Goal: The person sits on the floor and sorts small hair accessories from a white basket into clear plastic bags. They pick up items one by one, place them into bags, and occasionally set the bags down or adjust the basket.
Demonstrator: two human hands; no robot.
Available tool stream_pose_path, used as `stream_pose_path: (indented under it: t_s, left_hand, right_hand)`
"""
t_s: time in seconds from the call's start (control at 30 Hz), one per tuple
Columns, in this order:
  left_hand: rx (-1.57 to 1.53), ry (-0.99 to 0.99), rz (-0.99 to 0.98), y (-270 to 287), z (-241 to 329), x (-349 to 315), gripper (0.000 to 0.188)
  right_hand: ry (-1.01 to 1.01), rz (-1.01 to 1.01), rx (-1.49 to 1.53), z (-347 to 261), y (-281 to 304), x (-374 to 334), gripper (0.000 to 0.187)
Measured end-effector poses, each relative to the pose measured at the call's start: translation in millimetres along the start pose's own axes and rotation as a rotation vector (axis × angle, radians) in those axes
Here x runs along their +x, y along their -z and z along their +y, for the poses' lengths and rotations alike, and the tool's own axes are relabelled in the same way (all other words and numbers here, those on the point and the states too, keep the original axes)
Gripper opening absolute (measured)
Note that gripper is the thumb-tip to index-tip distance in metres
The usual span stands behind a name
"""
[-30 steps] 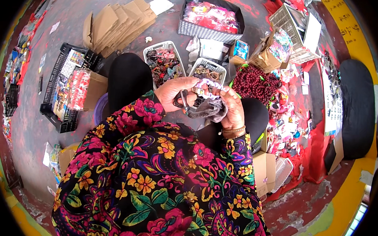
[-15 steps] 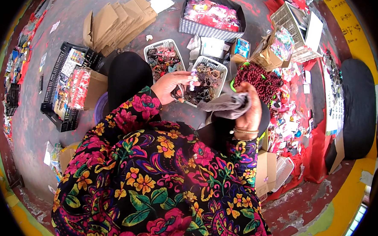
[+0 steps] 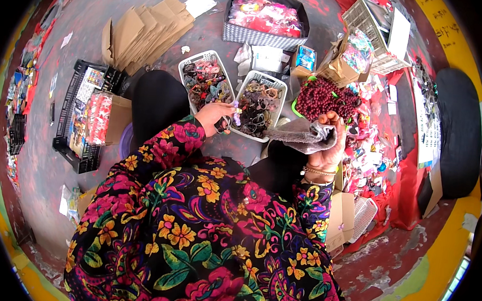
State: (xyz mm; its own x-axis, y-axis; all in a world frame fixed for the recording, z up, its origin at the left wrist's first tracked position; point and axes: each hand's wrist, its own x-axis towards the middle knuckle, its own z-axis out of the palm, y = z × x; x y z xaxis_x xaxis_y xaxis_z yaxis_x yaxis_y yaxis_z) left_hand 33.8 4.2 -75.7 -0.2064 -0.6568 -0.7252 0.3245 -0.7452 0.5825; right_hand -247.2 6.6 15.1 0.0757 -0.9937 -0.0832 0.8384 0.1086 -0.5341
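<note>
My left hand (image 3: 214, 116) is closed on a small hair tie with pale purple and white bits (image 3: 237, 115), at the near left edge of a white basket (image 3: 282, 102) of dark and brown hair ties. A second white basket (image 3: 229, 85), filled with mixed coloured hair ties, stands just beyond this hand. To the right, my right hand (image 3: 331, 147) grips a soft grey cloth piece (image 3: 304, 137) with its thumb and fingers, and bracelets circle the wrist. The cloth hangs leftward, in front of a green-rimmed container of dark red beads (image 3: 328, 103).
A patterned box (image 3: 263, 38) of pink packets sits at the far side, with folded cardboard (image 3: 149, 34) to its left. At left is a black crate (image 3: 77, 155). Loose small goods (image 3: 368, 162) cover red cloth at right. My knees flank the baskets.
My left hand has moved slightly left and down with the hair tie. My right hand has shifted right, carrying the grey cloth away from the baskets.
</note>
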Motion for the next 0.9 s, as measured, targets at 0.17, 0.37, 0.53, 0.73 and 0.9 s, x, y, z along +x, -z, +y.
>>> stream_pose_path:
  t_s: [0.17,0.37,0.53,0.73,0.9]
  left_hand:
    - [0.041,0.011,-0.013,-9,1,-2,0.027]
    - [0.128,-0.002,0.021,-17,-6,18,0.029]
    - [0.046,-0.003,-0.072,-22,-10,49,0.032]
    - [0.751,-0.039,-0.067,68,-60,128,0.014]
    - [-0.158,0.087,-0.035,10,-30,81,0.015]
  right_hand:
    - [0.017,0.045,-0.014,3,3,2,0.023]
    - [0.025,0.066,-0.045,5,0,2,0.024]
    - [0.056,0.047,-0.093,6,-2,2,0.027]
    - [0.013,0.025,-0.148,7,-2,4,0.025]
    - [0.031,0.087,-0.210,9,-2,3,0.029]
